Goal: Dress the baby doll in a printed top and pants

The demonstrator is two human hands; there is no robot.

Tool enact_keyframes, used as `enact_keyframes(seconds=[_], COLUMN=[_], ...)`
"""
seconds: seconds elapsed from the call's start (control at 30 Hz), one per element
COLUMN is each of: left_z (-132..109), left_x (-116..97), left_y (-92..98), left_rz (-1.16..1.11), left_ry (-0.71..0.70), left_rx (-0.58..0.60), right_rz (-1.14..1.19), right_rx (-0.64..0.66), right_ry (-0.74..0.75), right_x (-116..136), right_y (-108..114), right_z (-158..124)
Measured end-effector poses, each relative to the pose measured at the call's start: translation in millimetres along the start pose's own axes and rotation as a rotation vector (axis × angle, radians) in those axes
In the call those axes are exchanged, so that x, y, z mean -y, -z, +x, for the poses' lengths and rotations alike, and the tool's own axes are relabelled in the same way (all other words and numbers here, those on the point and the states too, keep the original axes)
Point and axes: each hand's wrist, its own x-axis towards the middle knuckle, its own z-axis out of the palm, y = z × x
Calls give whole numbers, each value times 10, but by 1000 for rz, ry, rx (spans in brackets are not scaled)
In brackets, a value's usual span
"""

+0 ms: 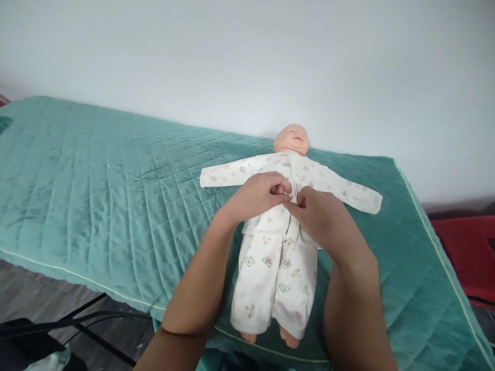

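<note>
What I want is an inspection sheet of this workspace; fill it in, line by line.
Surface: green quilted cover, lightly creased.
Job's things: doll on its back in a printed white top and trousers, sleeves spread.
Clutter: pale bundle by a dark item, lower left.
Grippers: bare left hand and right hand, fingers bent at the top's front; exact grip unclear.
Cables: black strands, lower left; cables or frame parts, unclear.
Surroundings: pale wall behind, dark floor, red object at right.

Green quilted cover [96, 196], white wall [232, 62].
</note>
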Motion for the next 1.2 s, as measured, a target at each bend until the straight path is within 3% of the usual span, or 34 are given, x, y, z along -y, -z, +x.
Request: enact_keyframes(seconds=[0.2,0.4,0.63,0.8,1.2], left_z=[-1,-33,5,30,34], left_x=[86,112,181,246,262], left_y=[-54,-5,-31,-38,-57], left_rz=[-6,-276,-489,-536,-561], left_ry=[-52,1,65,42,51], left_rx=[-15,48,92,55,54], right_rz=[167,528,967,936,889], right_rx=[86,168,93,151,231], right_ry=[57,89,228,191,203], right_x=[-162,-353,-317,-198,-300], right_y=[71,98,8,-76,1], right_z=[91,185,228,250,237])
